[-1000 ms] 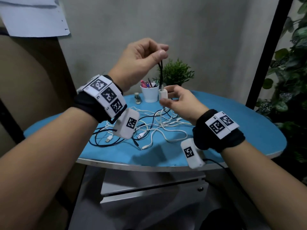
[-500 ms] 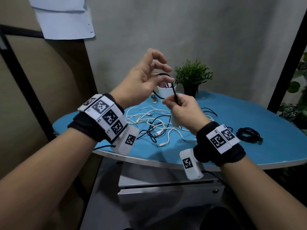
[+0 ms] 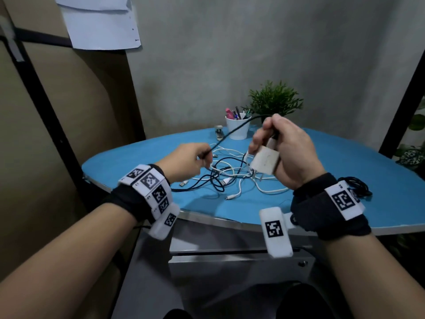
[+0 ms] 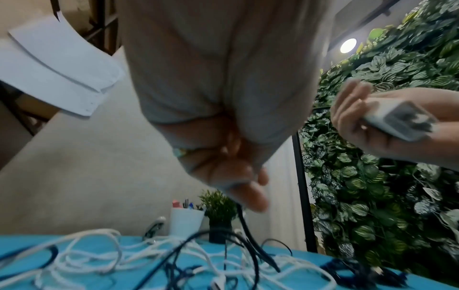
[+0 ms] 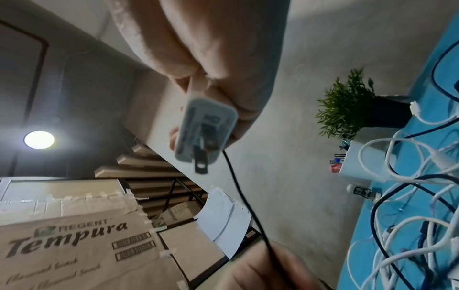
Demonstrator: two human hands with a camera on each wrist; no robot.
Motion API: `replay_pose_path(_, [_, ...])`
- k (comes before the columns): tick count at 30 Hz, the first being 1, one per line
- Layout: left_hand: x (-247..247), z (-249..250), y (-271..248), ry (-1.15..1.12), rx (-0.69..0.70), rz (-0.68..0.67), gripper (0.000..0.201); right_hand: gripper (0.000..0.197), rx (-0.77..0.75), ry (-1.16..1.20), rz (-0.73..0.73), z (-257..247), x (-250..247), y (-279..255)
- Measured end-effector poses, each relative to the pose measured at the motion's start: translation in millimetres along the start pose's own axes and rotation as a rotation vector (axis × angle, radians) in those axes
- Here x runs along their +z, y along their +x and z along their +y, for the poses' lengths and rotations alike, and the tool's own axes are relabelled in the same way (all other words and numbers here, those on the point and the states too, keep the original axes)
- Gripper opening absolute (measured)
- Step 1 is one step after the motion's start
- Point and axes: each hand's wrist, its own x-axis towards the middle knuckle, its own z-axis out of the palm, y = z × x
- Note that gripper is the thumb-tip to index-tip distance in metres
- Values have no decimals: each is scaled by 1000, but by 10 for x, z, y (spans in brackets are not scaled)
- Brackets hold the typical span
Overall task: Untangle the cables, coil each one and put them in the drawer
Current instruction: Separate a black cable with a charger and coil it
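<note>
While my right hand (image 3: 287, 153) grips the white charger (image 3: 264, 161) at frame center, my left hand (image 3: 186, 161) pinches its black cable (image 3: 234, 131). Tangled cables (image 3: 232, 178) lie on the tabletop (image 3: 345, 171) below both hands.

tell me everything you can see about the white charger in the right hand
The charger is a small white plastic block with rounded corners, looking slightly yellowed. Its plug face, seen from the right wrist, has a printed grey label and flat metal prongs, one with a hole near its tip. It is held off the table, tilted, gripped in the right hand between the fingers and palm. A black cable runs from that hand's fingertips to the left hand, which pinches it; whether it plugs into the charger is hidden.
</note>
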Motion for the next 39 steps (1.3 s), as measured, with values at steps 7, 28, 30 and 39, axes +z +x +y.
replay_pose_path(7, [546, 112, -266, -291, -5, -621, 17, 26, -118, 59, 178, -30, -191, 95])
replay_pose_path(28, [-68, 449, 176, -275, 159, 454, 7, 38, 153, -744, -281, 106, -400, -267])
replay_pose_path(30, [55, 456, 164, -331, 68, 369, 8, 39, 159, -597, -245, 70, -407, -285])
replay_pose_path(39, [672, 542, -153, -298, -21, -163, 15, 36, 122, -88, -35, -34, -451, -292])
